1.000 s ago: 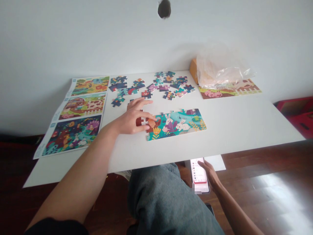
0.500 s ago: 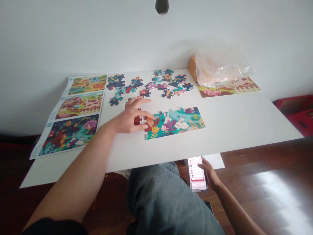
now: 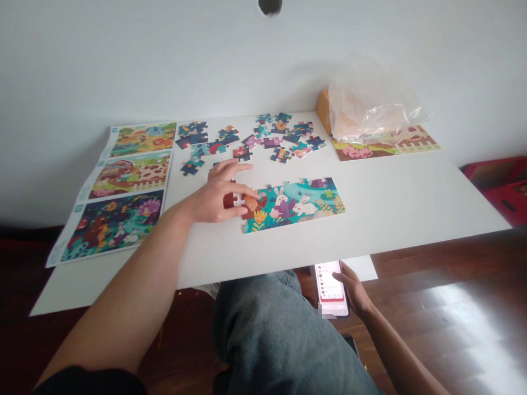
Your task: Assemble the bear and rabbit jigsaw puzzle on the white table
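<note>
My left hand (image 3: 216, 195) is over the left end of a partly joined jigsaw strip (image 3: 294, 206) showing white rabbits and plants. A dark red puzzle piece (image 3: 229, 199) shows between its thumb and index finger, partly hidden by the hand, beside the strip's left edge. Both fingertips reach onto the strip, and the other fingers stretch forward. Below the table edge, my right hand (image 3: 354, 288) holds a phone (image 3: 330, 288) with a lit screen, its thumb over the screen.
Several loose puzzle pieces (image 3: 251, 141) lie at the back of the white table (image 3: 395, 203). A picture sheet (image 3: 132, 175) lies at the left. At the back right, a clear plastic bag (image 3: 374, 109) and a box (image 3: 324, 112) rest by a farm puzzle (image 3: 358, 152). Red containers (image 3: 498, 189) stand beyond.
The view has shifted very slightly. Both hands keep almost the same pose, the left at the strip's left end and the right with the phone.
</note>
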A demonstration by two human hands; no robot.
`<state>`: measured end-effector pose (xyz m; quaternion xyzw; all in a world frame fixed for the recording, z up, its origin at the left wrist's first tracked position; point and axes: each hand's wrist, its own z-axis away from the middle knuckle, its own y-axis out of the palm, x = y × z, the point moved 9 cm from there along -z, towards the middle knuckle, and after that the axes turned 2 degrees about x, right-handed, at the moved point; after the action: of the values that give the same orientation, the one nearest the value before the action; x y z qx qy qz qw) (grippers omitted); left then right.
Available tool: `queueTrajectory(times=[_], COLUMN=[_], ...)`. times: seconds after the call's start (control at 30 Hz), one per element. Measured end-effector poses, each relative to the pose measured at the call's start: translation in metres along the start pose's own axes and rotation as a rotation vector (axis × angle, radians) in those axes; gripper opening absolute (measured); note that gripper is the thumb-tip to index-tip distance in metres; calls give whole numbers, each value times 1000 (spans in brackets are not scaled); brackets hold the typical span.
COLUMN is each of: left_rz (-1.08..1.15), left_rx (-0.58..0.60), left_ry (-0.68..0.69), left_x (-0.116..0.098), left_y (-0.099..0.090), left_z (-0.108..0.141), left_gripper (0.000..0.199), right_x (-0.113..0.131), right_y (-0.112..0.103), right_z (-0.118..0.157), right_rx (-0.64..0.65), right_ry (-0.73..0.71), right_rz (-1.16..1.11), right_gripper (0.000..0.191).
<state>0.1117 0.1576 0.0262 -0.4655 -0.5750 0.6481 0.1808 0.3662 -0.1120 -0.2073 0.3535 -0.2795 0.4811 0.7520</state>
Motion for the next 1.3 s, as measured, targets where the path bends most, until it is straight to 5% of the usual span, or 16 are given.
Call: queueTrajectory(times=[1.3], left_rz=[-29], left_rx=[4], left_ry=[17], left_x=[0], left_y=[1], left_z=[2], left_gripper=[31], right_x=[-10], right_y=[-12], right_z=[-8], right_rx=[-37], right_ry=[4], right_rz=[16], right_gripper=[25])
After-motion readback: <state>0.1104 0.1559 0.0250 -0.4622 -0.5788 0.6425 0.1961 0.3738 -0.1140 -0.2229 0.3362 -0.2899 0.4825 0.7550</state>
